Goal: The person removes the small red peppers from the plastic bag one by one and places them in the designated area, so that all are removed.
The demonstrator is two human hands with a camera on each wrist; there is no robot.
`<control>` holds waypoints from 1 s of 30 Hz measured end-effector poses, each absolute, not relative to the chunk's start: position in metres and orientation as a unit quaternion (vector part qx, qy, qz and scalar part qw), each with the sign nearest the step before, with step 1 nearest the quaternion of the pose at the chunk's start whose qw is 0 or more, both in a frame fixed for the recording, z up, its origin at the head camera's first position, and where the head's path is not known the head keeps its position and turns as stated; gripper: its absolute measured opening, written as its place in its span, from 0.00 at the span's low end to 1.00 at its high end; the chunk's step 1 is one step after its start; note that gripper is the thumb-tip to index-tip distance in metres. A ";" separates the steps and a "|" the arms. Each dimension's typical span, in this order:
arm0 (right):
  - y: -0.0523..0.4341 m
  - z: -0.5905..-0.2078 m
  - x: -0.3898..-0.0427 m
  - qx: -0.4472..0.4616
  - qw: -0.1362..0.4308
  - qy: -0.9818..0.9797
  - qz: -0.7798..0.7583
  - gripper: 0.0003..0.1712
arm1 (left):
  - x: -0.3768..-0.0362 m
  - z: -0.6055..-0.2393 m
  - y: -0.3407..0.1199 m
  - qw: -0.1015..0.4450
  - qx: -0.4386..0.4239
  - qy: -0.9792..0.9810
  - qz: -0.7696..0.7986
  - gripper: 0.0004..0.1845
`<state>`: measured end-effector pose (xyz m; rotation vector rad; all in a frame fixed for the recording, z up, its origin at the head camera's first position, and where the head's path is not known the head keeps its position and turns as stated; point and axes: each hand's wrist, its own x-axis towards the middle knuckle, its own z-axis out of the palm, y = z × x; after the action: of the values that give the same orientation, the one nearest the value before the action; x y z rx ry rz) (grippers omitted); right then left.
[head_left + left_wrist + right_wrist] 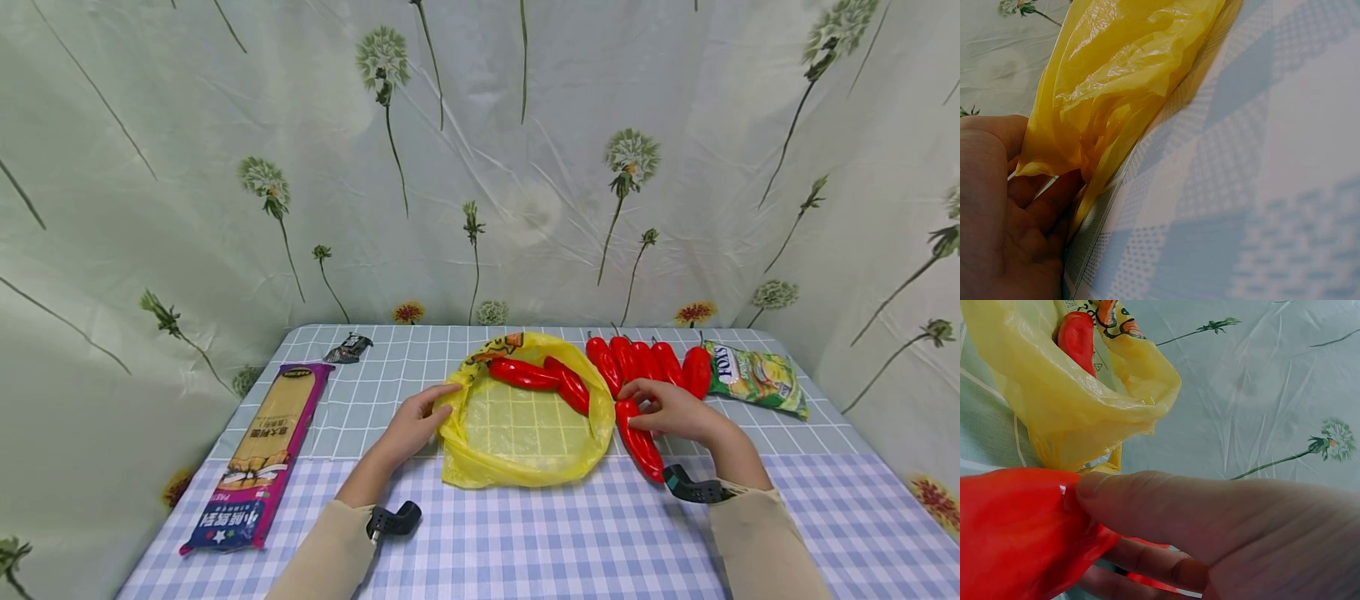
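Peppers going into yellow bag (525, 417) at frame centre: 2 inside, approx 6 left. Right hand (671, 408) is gripping red pepper (639, 437); left hand (412, 425) pinching bag rim open.

Bright even light, soft shadows, wide-angle bowing

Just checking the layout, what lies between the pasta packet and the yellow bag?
In the head view, only the left hand, gripping the yellow bag's rim, and bare checked cloth beside the pasta packet.
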<state>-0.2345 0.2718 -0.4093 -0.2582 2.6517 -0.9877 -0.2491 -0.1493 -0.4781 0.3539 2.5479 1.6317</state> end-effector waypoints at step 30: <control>0.268 -0.410 -0.231 -0.058 0.158 0.919 -0.357 0.26 | -0.249 -0.478 -0.149 0.048 0.116 0.834 0.537 0.20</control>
<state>-0.2306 0.2679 -0.4104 -0.1661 2.6286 -1.0202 -0.2490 -0.1489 -0.4781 0.3537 2.5437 1.6374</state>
